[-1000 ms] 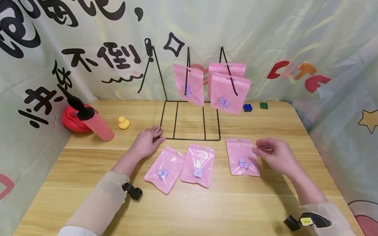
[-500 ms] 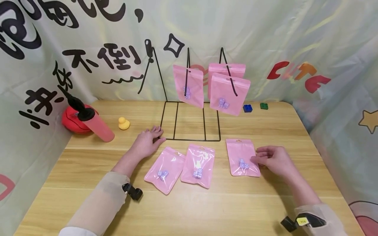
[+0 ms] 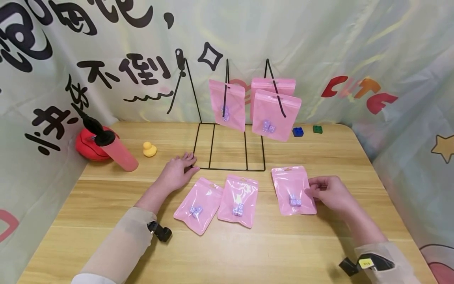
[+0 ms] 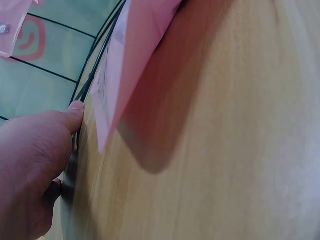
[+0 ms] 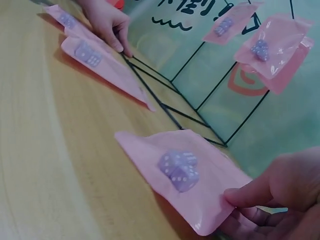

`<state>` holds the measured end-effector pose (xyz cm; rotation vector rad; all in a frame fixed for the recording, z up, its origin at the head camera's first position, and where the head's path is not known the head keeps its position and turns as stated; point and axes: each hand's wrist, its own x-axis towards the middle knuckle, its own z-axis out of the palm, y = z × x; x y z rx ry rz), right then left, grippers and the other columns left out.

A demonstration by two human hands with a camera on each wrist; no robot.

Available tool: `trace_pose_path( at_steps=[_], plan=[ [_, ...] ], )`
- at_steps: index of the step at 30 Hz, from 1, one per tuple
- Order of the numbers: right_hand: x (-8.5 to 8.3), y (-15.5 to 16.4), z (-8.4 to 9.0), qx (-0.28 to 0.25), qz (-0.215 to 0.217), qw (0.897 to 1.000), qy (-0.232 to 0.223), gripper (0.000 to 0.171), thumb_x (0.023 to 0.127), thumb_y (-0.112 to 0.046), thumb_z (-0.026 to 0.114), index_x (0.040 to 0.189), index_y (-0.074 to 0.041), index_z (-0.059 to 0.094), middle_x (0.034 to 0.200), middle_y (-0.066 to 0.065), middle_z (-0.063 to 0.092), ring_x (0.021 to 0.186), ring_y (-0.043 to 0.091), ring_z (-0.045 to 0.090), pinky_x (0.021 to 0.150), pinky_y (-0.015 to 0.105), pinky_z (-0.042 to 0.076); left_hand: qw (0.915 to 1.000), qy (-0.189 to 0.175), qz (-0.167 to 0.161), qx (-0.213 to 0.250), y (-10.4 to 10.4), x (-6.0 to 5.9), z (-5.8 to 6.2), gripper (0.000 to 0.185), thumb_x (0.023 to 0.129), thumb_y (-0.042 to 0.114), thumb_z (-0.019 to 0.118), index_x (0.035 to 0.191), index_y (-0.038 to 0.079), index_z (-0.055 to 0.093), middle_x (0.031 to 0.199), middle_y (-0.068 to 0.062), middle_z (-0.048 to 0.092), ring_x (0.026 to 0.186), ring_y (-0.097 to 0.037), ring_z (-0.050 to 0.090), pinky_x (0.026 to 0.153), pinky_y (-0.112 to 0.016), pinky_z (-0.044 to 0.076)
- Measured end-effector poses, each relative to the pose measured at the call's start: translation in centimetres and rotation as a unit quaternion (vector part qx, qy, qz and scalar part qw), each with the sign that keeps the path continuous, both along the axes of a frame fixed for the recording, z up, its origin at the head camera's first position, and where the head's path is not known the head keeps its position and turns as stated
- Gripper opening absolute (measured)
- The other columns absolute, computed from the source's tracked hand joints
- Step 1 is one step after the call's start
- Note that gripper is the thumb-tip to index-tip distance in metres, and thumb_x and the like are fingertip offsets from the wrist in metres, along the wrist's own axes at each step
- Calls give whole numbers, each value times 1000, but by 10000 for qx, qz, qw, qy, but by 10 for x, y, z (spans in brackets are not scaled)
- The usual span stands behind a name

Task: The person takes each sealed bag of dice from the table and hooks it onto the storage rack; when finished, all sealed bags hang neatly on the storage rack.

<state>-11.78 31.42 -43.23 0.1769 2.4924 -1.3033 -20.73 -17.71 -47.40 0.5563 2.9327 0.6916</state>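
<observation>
My right hand [image 3: 330, 192] pinches the right edge of a pink zip bag [image 3: 289, 179] between thumb and fingers. Lilac dice [image 5: 180, 167] show through its front, and in the right wrist view the bag tilts up off the wood on the hand's side. At the front left corner of a black wire display rack [image 3: 234, 169], my left hand [image 3: 175, 171] holds the base wire, thumb on one side. Two more pink bags with dice, a left one [image 3: 207, 193] and a middle one [image 3: 244, 187], lie flat in front of the rack, edges meeting.
From the rack's hooks hang a single bag [image 3: 232, 98] in the middle and two bags [image 3: 280, 104] at the right; the left hook [image 3: 173, 94] bears none. A pink pump bottle [image 3: 118, 152], red pouch [image 3: 88, 146], yellow duck [image 3: 149, 149] and blue block [image 3: 298, 132] stand around it.
My right hand has come down slightly and taken the right bag's edge. That bag has tilted and shifted a little to the right. The left hand stays at the rack's corner.
</observation>
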Motion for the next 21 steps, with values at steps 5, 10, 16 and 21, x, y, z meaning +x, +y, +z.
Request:
trace_pose_path(
  at_steps=[5, 10, 16, 21],
  plan=[
    [1, 1, 10, 121, 270, 9994, 160, 28, 102, -4, 69, 123, 13, 66, 103, 16, 69, 89, 26, 61, 72, 30, 61, 10000, -8, 16, 32, 0, 0, 0, 53, 109, 37, 61, 149, 2, 58, 159, -13, 44, 153, -33, 34, 126, -59, 21],
    [3, 0, 17, 176, 418, 9982, 400, 22, 100, -2, 71, 117, 13, 69, 99, 14, 74, 84, 23, 64, 69, 29, 61, 10000, -3, 20, 59, -1, -1, -3, 53, 109, 38, 61, 149, 3, 58, 159, -13, 44, 153, -33, 34, 126, -58, 21],
    [6, -3, 24, 181, 413, 9953, 852, 17, 98, 1, 73, 111, 12, 72, 96, 14, 75, 79, 21, 65, 64, 26, 58, 10000, 29, -3, 54, -2, -2, -5, 53, 109, 38, 61, 149, 3, 58, 159, -13, 45, 153, -34, 35, 126, -59, 22],
    [9, -10, 31, -21, 327, 9904, 1346, 12, 99, -1, 74, 108, 8, 73, 92, 13, 74, 73, 20, 62, 57, 26, 53, 10000, 41, 7, 27, -1, -1, -3, 53, 109, 38, 61, 149, 3, 58, 159, -13, 45, 153, -34, 35, 126, -60, 22]
  ],
)
